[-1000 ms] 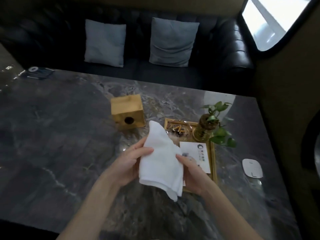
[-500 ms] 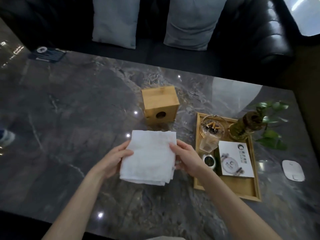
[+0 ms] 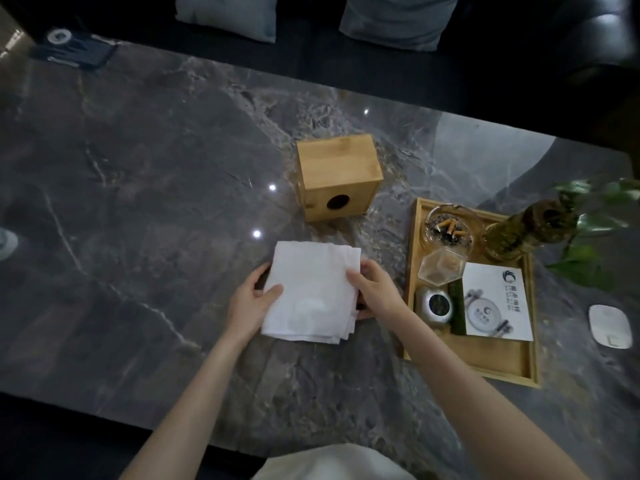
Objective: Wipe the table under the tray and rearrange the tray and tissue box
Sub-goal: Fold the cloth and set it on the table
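Right now we are holding a folded white cloth (image 3: 313, 291) flat over the dark marble table (image 3: 138, 202), gripping it from both sides. Our left hand (image 3: 251, 301) is pinching the cloth's left edge, thumb lying on top and fingers tucked beneath. Our right hand (image 3: 375, 292) is clasping the right edge the same way, thumb pressing on the top layer. Whether the cloth is touching the table we cannot tell.

Just to the right of our right hand, the wooden tray (image 3: 485, 362) is sitting on the table, unlifted. It is carrying a glass ashtray (image 3: 448, 230) with cigarette butts at its far left corner, a small glass cup (image 3: 441, 265) just nearer, a round silver-rimmed object (image 3: 434, 303) nearer still, and a white printed card (image 3: 497, 304) lying along the right side. A glass bottle holding a green plant (image 3: 526, 230) is occupying the tray's far right corner, its leaves trailing out over the table to the right.

Beyond the cloth, the wooden tissue box (image 3: 337, 176) is standing apart from the tray, its round hole facing us. A small white device (image 3: 609, 325) is resting on the table right of the tray. At the far left corner a dark pamphlet (image 3: 74, 50) is lying, and two grey cushions (image 3: 398, 19) are leaning on the black sofa (image 3: 554, 57) past the far edge.
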A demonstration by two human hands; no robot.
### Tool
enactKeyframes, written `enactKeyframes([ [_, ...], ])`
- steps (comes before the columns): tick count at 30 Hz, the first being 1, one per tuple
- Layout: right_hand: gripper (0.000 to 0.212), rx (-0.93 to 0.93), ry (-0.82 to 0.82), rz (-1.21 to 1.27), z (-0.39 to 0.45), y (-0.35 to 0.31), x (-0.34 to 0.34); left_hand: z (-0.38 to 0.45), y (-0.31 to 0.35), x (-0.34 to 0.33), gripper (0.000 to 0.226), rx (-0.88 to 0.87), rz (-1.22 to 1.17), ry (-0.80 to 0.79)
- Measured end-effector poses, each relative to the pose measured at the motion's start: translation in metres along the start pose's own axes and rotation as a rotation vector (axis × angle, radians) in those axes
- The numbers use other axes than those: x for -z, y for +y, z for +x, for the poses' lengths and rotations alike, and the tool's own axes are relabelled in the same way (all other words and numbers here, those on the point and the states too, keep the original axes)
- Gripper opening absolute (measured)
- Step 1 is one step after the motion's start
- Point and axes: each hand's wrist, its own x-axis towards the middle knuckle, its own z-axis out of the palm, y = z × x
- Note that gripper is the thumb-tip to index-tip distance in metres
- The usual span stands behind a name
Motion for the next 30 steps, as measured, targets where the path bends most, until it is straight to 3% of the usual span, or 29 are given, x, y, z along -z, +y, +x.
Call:
enactKeyframes([
  [2,0.019,-0.033,0.038,0.051,-0.003,0.005,-0.001,-0.008,-0.002,-0.002,0.053,0.032,-0.009,0.061],
  [6,0.038,-0.03,0.067,0.07,-0.013,0.015,-0.002,-0.024,-0.005,-0.004,0.056,0.064,0.039,0.1],
  [12,0.053,0.132,0.221,-0.136,-0.035,0.027,-0.018,-0.041,-0.012,-0.015,0.047,-0.13,0.329,0.218],
  [14,0.05,0.227,0.285,-0.269,-0.041,0.035,-0.023,-0.043,-0.015,-0.019,0.048,-0.185,0.447,0.249],
  [18,0.034,0.575,0.317,-0.82,-0.046,0.059,-0.025,-0.049,-0.03,-0.025,0.049,-0.286,0.735,0.283],
  [20,0.036,0.604,0.293,-0.931,-0.047,0.067,-0.024,-0.05,-0.032,-0.027,0.051,-0.291,0.787,0.304],
  [23,0.043,0.515,0.2,-0.917,-0.054,0.065,-0.019,-0.052,-0.026,-0.033,0.05,-0.252,0.767,0.34],
  [26,0.045,0.458,0.163,-0.847,-0.061,0.053,-0.009,-0.059,-0.015,-0.05,0.039,-0.33,0.739,0.361],
  [30,0.035,0.369,0.104,-0.586,-0.08,0.016,0.021,-0.071,0.012,-0.087,0.033,-0.469,0.53,0.142],
])
